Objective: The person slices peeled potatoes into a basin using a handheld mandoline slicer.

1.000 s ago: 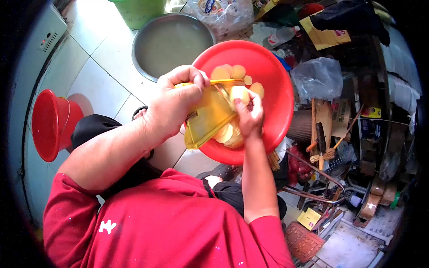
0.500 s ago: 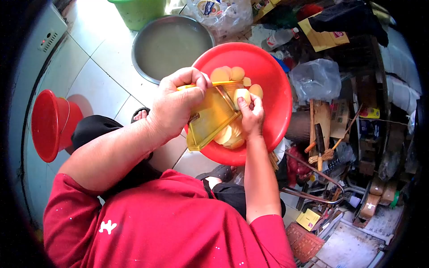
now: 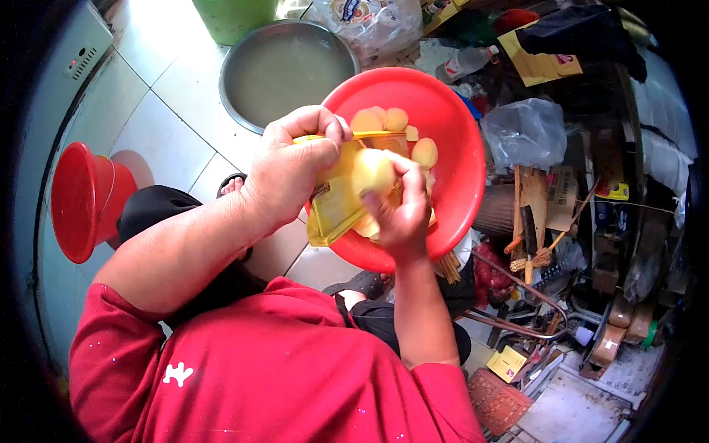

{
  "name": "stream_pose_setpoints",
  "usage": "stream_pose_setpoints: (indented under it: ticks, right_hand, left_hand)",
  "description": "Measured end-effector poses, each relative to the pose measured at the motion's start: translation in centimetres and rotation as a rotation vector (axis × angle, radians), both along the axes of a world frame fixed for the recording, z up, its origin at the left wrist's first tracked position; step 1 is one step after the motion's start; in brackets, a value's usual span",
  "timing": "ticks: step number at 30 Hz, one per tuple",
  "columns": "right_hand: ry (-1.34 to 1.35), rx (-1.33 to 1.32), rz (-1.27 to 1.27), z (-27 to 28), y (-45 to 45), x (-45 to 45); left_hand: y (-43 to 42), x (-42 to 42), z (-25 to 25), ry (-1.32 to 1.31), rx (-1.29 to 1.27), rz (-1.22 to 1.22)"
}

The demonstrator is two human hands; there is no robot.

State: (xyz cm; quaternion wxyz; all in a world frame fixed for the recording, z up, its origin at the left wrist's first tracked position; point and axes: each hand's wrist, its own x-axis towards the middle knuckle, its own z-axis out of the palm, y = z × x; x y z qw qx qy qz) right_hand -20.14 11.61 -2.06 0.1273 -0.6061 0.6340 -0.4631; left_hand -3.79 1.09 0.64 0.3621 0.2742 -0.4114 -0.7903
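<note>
My left hand [image 3: 303, 148] is closed around the upper end of a yellow slicer [image 3: 330, 215], a mandoline type, which slants over a red basin [image 3: 459, 162]. In the fingers of my right hand [image 3: 406, 218] is a peeled potato [image 3: 373, 171], held at the slicer's face; its edges are slightly blurred. Round pale potato slices [image 3: 425, 153] lie in the basin, some against its far side and others partly hidden beneath the slicer and my right hand.
A metal basin [image 3: 288, 77] of cloudy water stands beyond the red one, with a green bucket [image 3: 233, 18] behind it. At the left is a red bucket [image 3: 77, 203]. Clutter fills the right side, including a plastic bottle [image 3: 467, 64], a clear plastic bag [image 3: 524, 133] and a knife [image 3: 529, 236].
My right hand has moved the potato left and slightly toward my body, across the slicer. My left hand and the slicer have stayed almost in place.
</note>
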Motion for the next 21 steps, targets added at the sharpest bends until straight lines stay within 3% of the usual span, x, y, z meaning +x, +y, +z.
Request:
stream_pose_setpoints:
  ticks: [2, 6, 12, 14, 16, 18, 21]
  right_hand:
    - [-0.087, 0.001, -0.027, -0.1, 0.2, 0.6]
    - [-0.137, 0.300, -0.403, -8.2, 0.0, -6.5]
    - [-0.239, 0.378, -0.365, -7.9, 0.0, -7.1]
    - [-0.374, 0.273, -0.263, -8.3, 0.1, -7.6]
    - [-0.295, 0.285, -0.262, -8.2, 0.3, -7.6]
    - [-0.428, 0.269, -0.372, -8.4, 0.3, -7.1]
    - [-0.421, 0.205, -0.319, -8.5, 0.2, -6.6]
  left_hand:
    - [0.0, 0.2, -0.1, -0.002, -0.009, -0.015]
    - [0.1, 0.1, -0.2, -0.032, -0.068, -0.025]
    - [-0.2, 0.0, 0.1, -0.005, -0.033, -0.029]
    - [-0.2, 0.0, 0.1, -0.002, -0.024, -0.028]
    - [-0.3, 0.0, 0.1, -0.012, -0.031, -0.028]
    - [-0.3, 0.0, 0.0, -0.006, -0.036, -0.033]
    - [-0.3, 0.1, 0.0, -0.003, -0.042, -0.040]
